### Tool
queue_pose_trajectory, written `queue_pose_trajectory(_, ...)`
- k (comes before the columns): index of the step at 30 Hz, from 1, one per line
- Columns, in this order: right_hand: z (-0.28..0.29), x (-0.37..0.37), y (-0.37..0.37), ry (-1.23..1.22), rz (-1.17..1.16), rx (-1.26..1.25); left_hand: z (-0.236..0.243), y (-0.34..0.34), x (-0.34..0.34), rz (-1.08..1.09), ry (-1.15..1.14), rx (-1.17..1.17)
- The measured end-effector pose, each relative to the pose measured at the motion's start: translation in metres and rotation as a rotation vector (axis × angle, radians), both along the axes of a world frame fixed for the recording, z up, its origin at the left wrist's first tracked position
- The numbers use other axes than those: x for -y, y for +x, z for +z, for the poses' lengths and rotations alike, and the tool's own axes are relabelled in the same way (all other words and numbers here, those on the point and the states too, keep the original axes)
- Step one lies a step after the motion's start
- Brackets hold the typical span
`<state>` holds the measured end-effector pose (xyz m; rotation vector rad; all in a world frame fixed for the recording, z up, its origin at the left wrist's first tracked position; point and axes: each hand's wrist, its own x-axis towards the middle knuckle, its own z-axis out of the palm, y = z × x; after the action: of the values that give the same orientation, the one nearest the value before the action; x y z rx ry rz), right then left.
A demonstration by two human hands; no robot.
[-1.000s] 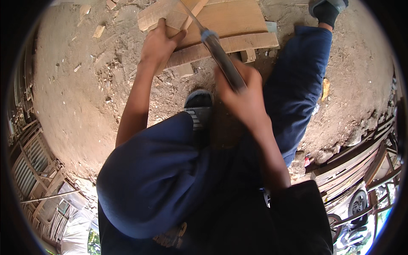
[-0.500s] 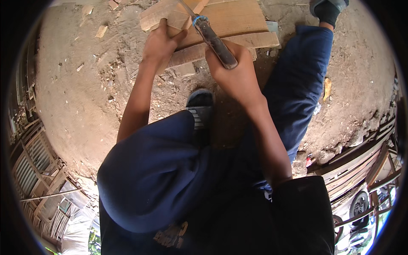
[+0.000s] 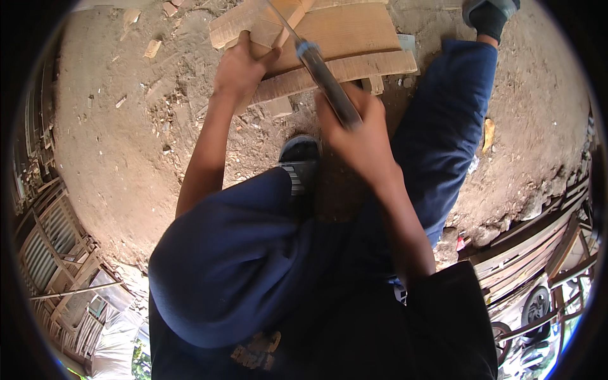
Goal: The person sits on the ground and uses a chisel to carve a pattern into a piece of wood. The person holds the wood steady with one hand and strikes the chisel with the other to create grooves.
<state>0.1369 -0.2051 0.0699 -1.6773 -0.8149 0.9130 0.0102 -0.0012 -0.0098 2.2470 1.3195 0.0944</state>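
Note:
My right hand (image 3: 358, 136) grips the dark handle of a long, thin-bladed tool (image 3: 326, 82) with a blue band where blade meets handle. Its blade reaches up to a piece of wood (image 3: 231, 19) on top of a low wooden platform (image 3: 342, 31), whose front board (image 3: 367, 64) rests over short blocks. My left hand (image 3: 240, 73) is closed on that piece of wood at the left, thumb reaching toward the blade. The blade's far end runs past the top edge of the view.
My feet, in dark sandals (image 3: 297, 149), stand on dirt ground (image 3: 107, 145) scattered with wood chips. Timber and corrugated metal (image 3: 44, 253) lie at the left rim; stacked planks (image 3: 519, 247) and a wheeled vehicle (image 3: 535, 307) are at the lower right.
Over the last second my right hand has pushed the tool forward, then drawn it back toward me and slightly right. My left hand stays on the wood, nearly still.

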Motion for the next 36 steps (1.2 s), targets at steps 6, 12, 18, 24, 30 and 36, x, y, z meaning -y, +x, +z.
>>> queue_pose_trajectory(6,-0.012,0.029,-0.002,0.05,0.012,0.038,0.003,-0.005,0.004,0.047,-0.062,0.019)
queue_pose_trajectory(12,-0.005,0.001,0.007,-0.003,0.01,-0.009,-0.003,0.001,0.001,-0.026,-0.001,0.011)
queue_pose_trajectory(18,-0.001,0.044,-0.006,0.011,0.027,0.076,0.007,-0.008,0.008,0.014,-0.024,-0.01)
queue_pose_trajectory(24,0.008,-0.024,0.015,-0.026,0.001,0.023,-0.001,0.005,0.002,-0.011,-0.031,-0.033)
queue_pose_trajectory(30,0.02,0.044,-0.004,-0.065,0.019,0.04,-0.003,-0.01,0.007,0.011,0.019,-0.031)
queue_pose_trajectory(36,0.014,-0.032,0.013,-0.04,0.002,0.095,-0.004,0.005,0.0,-0.036,-0.025,-0.049)
